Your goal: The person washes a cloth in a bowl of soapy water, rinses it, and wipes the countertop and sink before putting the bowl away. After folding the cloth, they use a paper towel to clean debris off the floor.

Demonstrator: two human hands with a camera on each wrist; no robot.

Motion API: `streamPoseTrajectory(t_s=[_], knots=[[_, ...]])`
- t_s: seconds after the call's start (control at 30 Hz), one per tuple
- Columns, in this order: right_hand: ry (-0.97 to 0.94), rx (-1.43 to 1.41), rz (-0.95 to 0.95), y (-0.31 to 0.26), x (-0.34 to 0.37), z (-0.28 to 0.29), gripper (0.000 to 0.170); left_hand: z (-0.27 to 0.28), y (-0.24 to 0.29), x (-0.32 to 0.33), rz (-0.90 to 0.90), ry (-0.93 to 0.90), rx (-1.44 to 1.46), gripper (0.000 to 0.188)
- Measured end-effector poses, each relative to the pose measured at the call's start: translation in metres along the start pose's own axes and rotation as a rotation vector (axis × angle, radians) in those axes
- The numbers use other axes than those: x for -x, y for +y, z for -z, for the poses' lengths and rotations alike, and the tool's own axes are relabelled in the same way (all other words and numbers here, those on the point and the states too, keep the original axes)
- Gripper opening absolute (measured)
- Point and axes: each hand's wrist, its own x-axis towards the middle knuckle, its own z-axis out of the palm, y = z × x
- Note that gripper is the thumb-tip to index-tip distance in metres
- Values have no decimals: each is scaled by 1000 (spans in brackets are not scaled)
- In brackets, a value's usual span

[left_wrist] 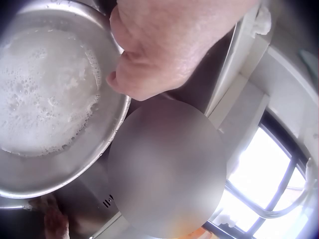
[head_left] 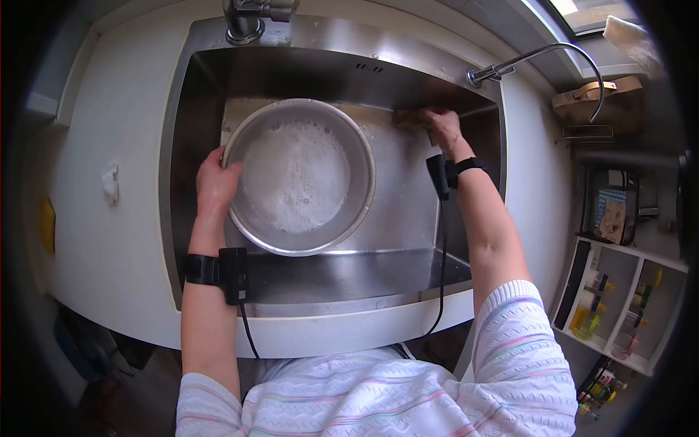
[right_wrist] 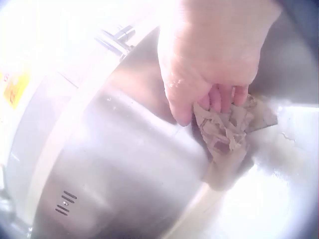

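Note:
A round metal basin of foamy, cloudy water stands in the steel sink, left of its middle. My left hand grips the basin's left rim, thumb over the inside edge; the left wrist view shows the same hand at the rim of the basin. At the sink's back right corner my right hand holds a crumpled brownish cloth. In the right wrist view the fingers of that hand are curled onto the cloth, low against the sink wall.
A faucet rises behind the sink at the left, and a thin curved tap at the right. On the left counter lies a small white crumpled piece. Right of the counter is a shelf with bottles.

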Motion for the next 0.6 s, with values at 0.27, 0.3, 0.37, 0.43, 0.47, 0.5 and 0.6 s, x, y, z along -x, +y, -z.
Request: streamPoseTrajectory(t_s=[0.27,0.3,0.37,0.43,0.47,0.5,0.6], knots=[[-394,570,383,6,4,-89,47,2,14,5,40,-53,-33,54],[-427,631,436,19,8,-106,47,4,16,6,28,-32,-73,54],[-411,786,600,20,30,-107,42,6,17,5,33,-58,-29,55],[-464,855,565,31,55,-87,38,5,13,6,49,-91,29,55],[-516,928,541,34,63,-73,35,5,10,3,38,-91,21,56],[-516,974,471,36,68,-59,31,4,8,1,30,-85,15,57],[-409,1038,268,49,48,-13,27,5,6,1,35,-61,-35,57]])
